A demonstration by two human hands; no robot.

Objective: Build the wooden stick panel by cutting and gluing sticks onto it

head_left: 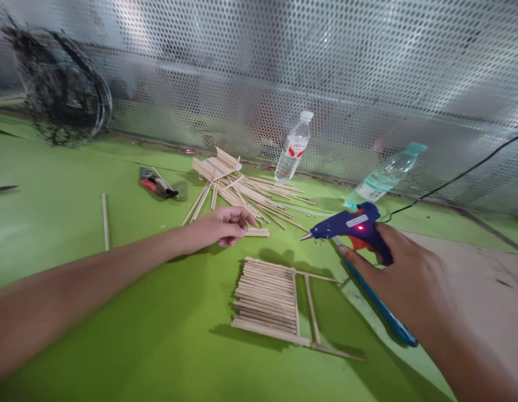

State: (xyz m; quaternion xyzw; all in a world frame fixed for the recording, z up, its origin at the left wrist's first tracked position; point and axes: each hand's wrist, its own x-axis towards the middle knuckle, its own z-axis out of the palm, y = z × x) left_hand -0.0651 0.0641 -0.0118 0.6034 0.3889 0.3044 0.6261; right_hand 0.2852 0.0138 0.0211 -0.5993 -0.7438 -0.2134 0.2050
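My right hand grips a blue hot glue gun with an orange trigger and a lit red light. Its metal nozzle points left over the green tabletop. My left hand rests on the table with fingers curled at the end of a short piece made of wooden sticks; the fingers partly hide it. In front of both hands lies a flat stick-built panel, with closely laid rods and an open frame on its right side.
Loose sticks spread behind my left hand, beside a small stick-built piece. Red-handled pliers lie left. Two bottles stand near the perforated metal screen. A blue cutter lies below the glue gun; its black cord runs right.
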